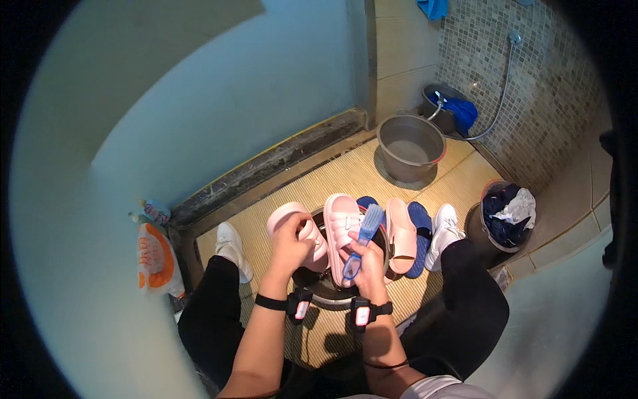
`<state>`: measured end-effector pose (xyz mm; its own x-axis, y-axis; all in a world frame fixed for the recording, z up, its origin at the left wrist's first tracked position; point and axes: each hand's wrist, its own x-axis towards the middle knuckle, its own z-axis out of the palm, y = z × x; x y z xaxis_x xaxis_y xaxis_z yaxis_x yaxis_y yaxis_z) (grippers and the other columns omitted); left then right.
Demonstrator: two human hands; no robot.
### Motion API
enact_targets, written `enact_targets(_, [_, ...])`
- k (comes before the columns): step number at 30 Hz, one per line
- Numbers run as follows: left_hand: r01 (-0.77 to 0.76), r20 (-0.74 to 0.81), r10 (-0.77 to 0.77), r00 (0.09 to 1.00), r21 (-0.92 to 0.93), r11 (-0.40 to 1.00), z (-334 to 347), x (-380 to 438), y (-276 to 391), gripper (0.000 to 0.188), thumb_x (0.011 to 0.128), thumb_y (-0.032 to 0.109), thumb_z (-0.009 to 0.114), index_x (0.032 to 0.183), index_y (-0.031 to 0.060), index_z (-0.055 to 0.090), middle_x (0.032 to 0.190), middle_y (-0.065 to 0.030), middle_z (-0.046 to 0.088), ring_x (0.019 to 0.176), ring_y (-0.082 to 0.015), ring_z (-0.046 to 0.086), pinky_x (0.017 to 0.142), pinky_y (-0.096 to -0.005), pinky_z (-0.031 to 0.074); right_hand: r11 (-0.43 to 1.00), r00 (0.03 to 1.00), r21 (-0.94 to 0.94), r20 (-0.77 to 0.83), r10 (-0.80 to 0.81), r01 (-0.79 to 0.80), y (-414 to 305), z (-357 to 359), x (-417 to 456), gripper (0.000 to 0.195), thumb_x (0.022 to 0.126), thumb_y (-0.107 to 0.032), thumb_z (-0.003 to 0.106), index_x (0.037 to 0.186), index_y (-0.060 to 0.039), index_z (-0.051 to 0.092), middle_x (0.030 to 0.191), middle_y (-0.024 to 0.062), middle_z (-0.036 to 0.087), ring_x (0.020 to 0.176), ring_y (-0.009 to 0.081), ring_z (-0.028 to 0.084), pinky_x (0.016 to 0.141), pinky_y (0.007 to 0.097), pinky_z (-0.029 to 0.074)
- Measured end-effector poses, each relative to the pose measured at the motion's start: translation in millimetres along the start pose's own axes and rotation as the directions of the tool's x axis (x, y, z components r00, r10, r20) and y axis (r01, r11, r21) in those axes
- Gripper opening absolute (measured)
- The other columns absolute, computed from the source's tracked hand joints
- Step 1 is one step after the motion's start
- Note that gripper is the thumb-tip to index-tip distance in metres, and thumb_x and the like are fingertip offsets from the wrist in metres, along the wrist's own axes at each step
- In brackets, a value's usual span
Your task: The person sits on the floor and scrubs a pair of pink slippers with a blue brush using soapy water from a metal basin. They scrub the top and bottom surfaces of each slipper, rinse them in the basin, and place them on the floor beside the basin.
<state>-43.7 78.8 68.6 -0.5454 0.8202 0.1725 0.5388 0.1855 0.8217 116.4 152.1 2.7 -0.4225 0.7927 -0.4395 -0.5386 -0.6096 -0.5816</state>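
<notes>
My left hand (294, 244) grips a pink slide sandal (288, 214) by its strap, above the left part of a dark basin (319, 294). In my right hand (368, 259) are a blue plastic scrub brush (369, 224), bristle end up, and a second pink slide sandal (341, 209), held over the basin close beside the first. The inside of the basin is largely hidden by the sandals and hands. To the right of the basin stand another pink slide sandal (399, 224) and a blue slide sandal (421, 239); part of another blue sandal (366, 201) shows behind the brush.
A grey bucket (411, 144) stands beyond the sandals, with a dark bucket (433, 95) holding blue cloth behind it. At right, a bucket of clothes (508, 214) is near my white shoe (446, 224). A plastic bag (159, 259) lies at left. A shower hose (506, 85) hangs along the mosaic wall.
</notes>
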Motion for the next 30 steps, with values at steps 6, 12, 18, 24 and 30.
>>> enact_targets(6, [-0.098, 0.127, 0.084, 0.988, 0.109, 0.989, 39, 14, -26, 0.039, 0.067, 0.003, 0.067, 0.105, -0.0004, 0.067, 0.102, -0.0220, 0.068, 0.100, -0.0377, 0.065, 0.089, -0.0414, 0.051, 0.989, 0.998, -0.145, -0.052, -0.030, 0.023, 30, -13, 7, 0.016, 0.086, 0.001, 0.064, 0.102, 0.0005, 0.069, 0.087, 0.0030, 0.068, 0.071, 0.0102, 0.058, 0.065, 0.0230, 0.045])
enact_targets(12, [-0.182, 0.144, 0.158, 0.977, 0.168, 0.969, 47, 17, -60, 0.043, 0.072, 0.010, 0.073, 0.113, 0.0008, 0.067, 0.106, -0.0206, 0.068, 0.098, -0.0375, 0.064, 0.089, -0.0416, 0.050, 0.965, 0.979, -0.213, -0.100, -0.177, 0.152, 55, -10, 9, 0.018, 0.088, 0.003, 0.063, 0.105, 0.0022, 0.069, 0.089, 0.0022, 0.066, 0.071, 0.0077, 0.054, 0.065, 0.0210, 0.042])
enact_targets(18, [-0.075, 0.167, 0.042, 0.985, 0.199, 0.977, 33, 5, -37, 0.044, 0.074, 0.013, 0.076, 0.116, 0.0006, 0.065, 0.105, -0.0206, 0.067, 0.102, -0.0377, 0.062, 0.090, -0.0431, 0.048, 0.955, 0.937, -0.176, -0.217, -0.272, 0.237, 70, -13, 10, 0.011, 0.093, 0.004, 0.059, 0.103, 0.0030, 0.065, 0.093, 0.0043, 0.065, 0.080, 0.0115, 0.061, 0.073, 0.0248, 0.052])
enact_targets(24, [-0.013, 0.106, -0.005, 0.994, 0.161, 0.987, 22, -4, -25, 0.048, 0.073, 0.009, 0.080, 0.116, -0.0008, 0.063, 0.096, -0.0194, 0.068, 0.089, -0.0331, 0.066, 0.078, -0.0386, 0.051, 0.972, 0.936, -0.101, -0.264, -0.232, 0.212, 75, -17, 12, 0.011, 0.096, 0.000, 0.056, 0.105, 0.0019, 0.061, 0.099, 0.0077, 0.063, 0.084, 0.0168, 0.062, 0.076, 0.0321, 0.055])
enact_targets(30, [-0.014, -0.020, 0.013, 1.000, -0.048, 0.999, 11, -4, -28, 0.040, 0.072, 0.004, 0.078, 0.110, -0.0032, 0.066, 0.101, -0.0198, 0.069, 0.089, -0.0349, 0.067, 0.081, -0.0387, 0.053, 0.991, 0.970, -0.052, -0.206, -0.128, 0.120, 79, -30, 18, 0.012, 0.091, 0.003, 0.057, 0.101, 0.0013, 0.063, 0.091, 0.0073, 0.065, 0.082, 0.0175, 0.062, 0.075, 0.0306, 0.052])
